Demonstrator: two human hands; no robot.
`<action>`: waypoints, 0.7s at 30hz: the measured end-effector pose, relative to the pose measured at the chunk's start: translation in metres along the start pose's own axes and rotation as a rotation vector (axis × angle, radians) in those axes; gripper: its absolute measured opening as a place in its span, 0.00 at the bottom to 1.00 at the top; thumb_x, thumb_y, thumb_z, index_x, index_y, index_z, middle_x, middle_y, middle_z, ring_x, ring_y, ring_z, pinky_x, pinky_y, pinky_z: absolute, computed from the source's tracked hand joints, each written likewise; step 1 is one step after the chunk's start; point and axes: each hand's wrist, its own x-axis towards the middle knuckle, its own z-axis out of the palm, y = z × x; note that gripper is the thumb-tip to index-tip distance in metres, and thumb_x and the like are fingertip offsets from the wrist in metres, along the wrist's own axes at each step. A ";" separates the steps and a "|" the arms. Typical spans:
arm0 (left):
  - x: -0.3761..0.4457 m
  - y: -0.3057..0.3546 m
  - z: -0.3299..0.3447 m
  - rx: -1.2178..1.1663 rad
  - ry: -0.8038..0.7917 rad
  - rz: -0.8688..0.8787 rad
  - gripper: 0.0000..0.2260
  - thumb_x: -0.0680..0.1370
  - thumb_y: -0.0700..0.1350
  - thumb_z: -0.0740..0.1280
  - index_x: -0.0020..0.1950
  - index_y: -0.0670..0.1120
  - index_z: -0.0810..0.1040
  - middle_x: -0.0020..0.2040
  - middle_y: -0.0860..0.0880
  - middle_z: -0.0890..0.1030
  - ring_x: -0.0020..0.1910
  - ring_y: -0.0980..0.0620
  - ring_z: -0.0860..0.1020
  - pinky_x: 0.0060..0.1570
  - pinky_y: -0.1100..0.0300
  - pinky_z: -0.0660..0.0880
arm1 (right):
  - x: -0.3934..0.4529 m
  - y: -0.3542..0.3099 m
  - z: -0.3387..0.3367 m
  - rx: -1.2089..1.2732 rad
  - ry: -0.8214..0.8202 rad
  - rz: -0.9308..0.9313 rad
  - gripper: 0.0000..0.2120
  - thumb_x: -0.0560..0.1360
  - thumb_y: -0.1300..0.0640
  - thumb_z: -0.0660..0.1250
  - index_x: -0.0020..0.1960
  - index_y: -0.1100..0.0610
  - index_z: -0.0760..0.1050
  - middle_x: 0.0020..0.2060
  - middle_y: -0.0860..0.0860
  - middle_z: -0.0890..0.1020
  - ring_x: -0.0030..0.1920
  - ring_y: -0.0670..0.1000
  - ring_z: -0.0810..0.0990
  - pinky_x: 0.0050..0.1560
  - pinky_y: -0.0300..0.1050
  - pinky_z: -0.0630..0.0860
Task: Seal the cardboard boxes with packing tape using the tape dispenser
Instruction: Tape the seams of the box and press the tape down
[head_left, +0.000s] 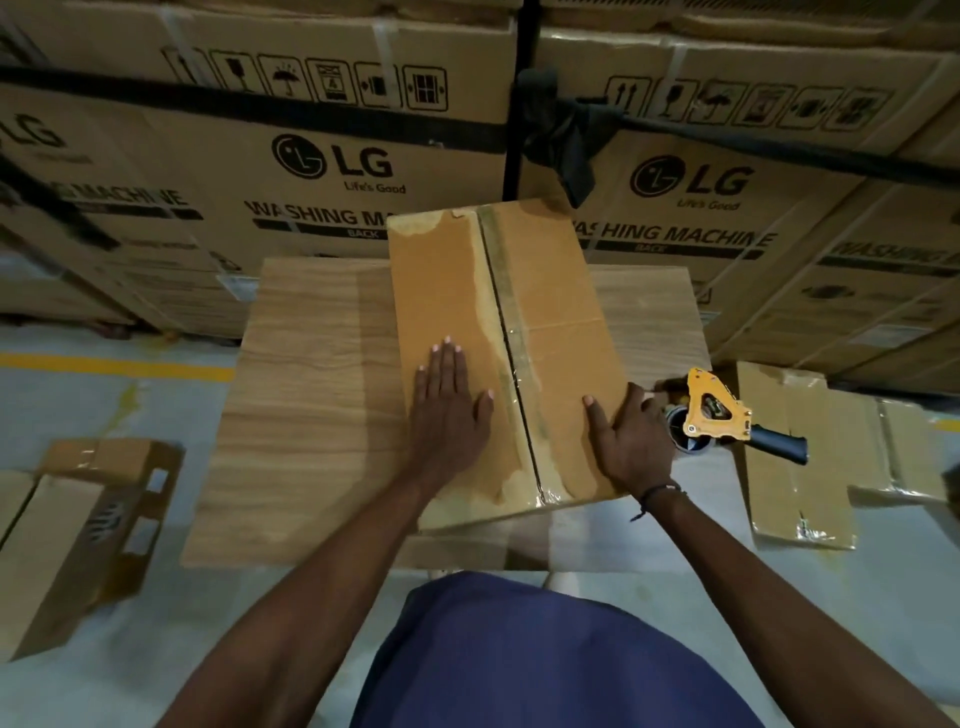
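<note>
A brown cardboard box (550, 291) lies on a small wooden table (306, 415), its two top flaps shut with clear tape along the middle seam. My left hand (447, 410) rests flat on the left flap, fingers spread. Over the box's right edge near the front corner lies my right hand (631, 441), fingers open and holding nothing. The yellow tape dispenser (714, 413) with a black handle lies on the table just right of that hand, apart from it.
Tall LG washing machine cartons (322, 156) form a wall behind the table. Flattened cardboard (800, 457) lies on the floor at the right. Other small boxes (72, 530) sit on the floor at the left. A yellow line (114, 366) marks the grey floor.
</note>
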 end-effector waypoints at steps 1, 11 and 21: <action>0.011 -0.005 0.000 0.012 -0.015 0.008 0.34 0.85 0.60 0.50 0.84 0.39 0.50 0.84 0.41 0.49 0.84 0.44 0.47 0.81 0.44 0.49 | 0.004 -0.005 -0.001 0.009 -0.010 0.006 0.34 0.79 0.29 0.55 0.65 0.60 0.67 0.55 0.67 0.77 0.54 0.69 0.78 0.52 0.62 0.77; 0.044 0.010 -0.018 -0.089 0.009 0.118 0.29 0.83 0.45 0.59 0.82 0.38 0.56 0.83 0.39 0.55 0.83 0.41 0.52 0.80 0.41 0.55 | 0.032 0.050 -0.036 0.330 -0.126 -0.026 0.30 0.81 0.33 0.58 0.69 0.56 0.70 0.57 0.60 0.77 0.54 0.59 0.78 0.52 0.53 0.76; 0.039 0.226 0.015 -0.573 -0.095 0.246 0.17 0.78 0.38 0.65 0.67 0.46 0.74 0.65 0.48 0.74 0.61 0.50 0.76 0.60 0.53 0.74 | 0.089 0.226 -0.093 0.054 -0.205 0.114 0.33 0.73 0.48 0.70 0.71 0.66 0.68 0.62 0.67 0.71 0.58 0.70 0.75 0.54 0.59 0.74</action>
